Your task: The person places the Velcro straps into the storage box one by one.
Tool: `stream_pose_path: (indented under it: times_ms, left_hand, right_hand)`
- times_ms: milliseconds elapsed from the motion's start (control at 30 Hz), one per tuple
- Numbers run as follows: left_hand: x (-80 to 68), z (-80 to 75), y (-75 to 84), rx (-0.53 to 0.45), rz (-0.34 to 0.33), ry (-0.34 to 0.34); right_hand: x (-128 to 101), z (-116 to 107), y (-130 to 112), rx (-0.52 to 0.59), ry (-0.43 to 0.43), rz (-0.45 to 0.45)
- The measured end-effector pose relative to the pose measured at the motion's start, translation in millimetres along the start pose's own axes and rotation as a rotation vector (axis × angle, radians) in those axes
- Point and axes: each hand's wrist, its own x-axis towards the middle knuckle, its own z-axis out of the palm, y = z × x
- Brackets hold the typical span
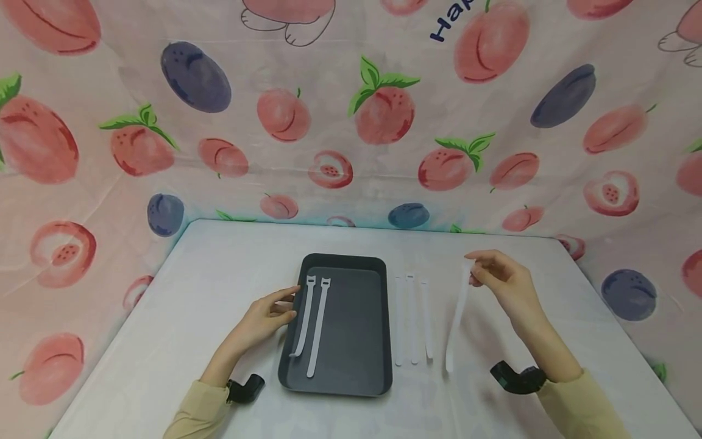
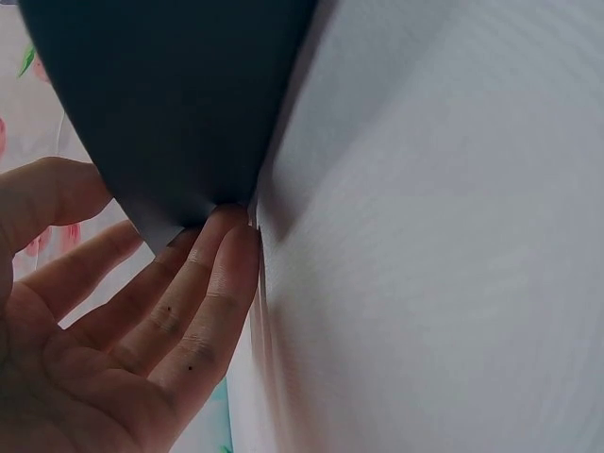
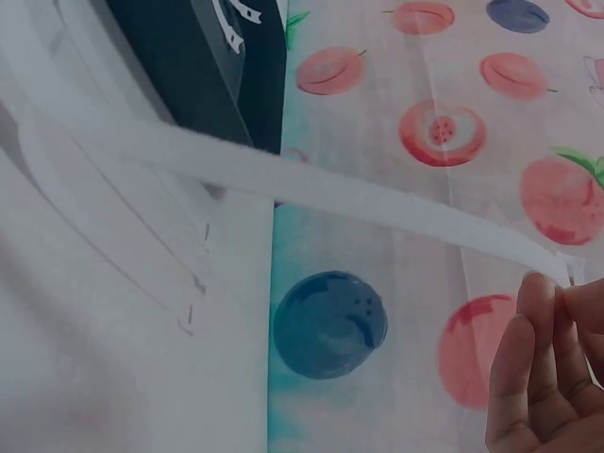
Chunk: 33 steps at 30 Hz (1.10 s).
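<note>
My right hand (image 1: 509, 286) pinches the top end of a white cable strap (image 1: 457, 323) between thumb and fingers. The strap hangs down over the right part of the table, and in the right wrist view it stretches across the picture from the fingertips. At the left side of a dark grey tray (image 1: 351, 335), my left hand (image 1: 262, 321) touches the wall with its fingers spread; the left wrist view shows its fingertips against the tray's outer wall (image 2: 179, 104). Two white straps with slotted heads lie inside the tray, one left strap (image 1: 304, 314) and one right strap (image 1: 318, 329).
Between the tray and my right hand, three more white straps (image 1: 412, 323) lie side by side on the white table (image 1: 230, 256). A fruit-patterned cloth (image 1: 329, 110) hangs behind and around the table. Each wrist carries a black camera (image 1: 518, 378).
</note>
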Motion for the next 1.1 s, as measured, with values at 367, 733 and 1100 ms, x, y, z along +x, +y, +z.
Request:
stream_pose_path:
  times_ms: [367, 733, 1100]
  left_hand:
    - [-0.4, -0.4, -0.5, -0.007, 0.007, -0.003]
    - [-0.3, -1.1, -2.4, -0.004, 0.020, -0.011]
    - [-0.9, -3.0, -1.9, -0.003, 0.029, -0.010]
  right_hand:
    - [5, 19, -17, 0.146, -0.025, 0.012]
    - [10, 51, -34, 0.236, -0.077, 0.010]
    - [15, 82, -44, 0.326, -0.135, 0.018]
